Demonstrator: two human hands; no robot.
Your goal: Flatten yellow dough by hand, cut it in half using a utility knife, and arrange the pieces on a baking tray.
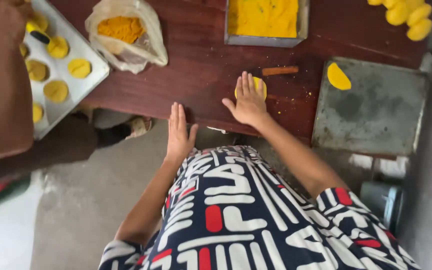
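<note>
The person's right hand (248, 102) lies flat, fingers spread, pressing down on a yellow dough disc (259, 84) near the front edge of the dark wooden table (201, 75); its grip is open and closes on nothing. The left hand (178, 132) rests palm down at the table's near edge, fingers straight, holding nothing. Just beyond the disc lies a short brown stick (280, 70). To the right sits a grey metal tray (376, 110) bearing one yellow piece (338, 76). Far left, another person's arm (3, 75) reaches over a tray of yellow rounds (83, 47).
</note>
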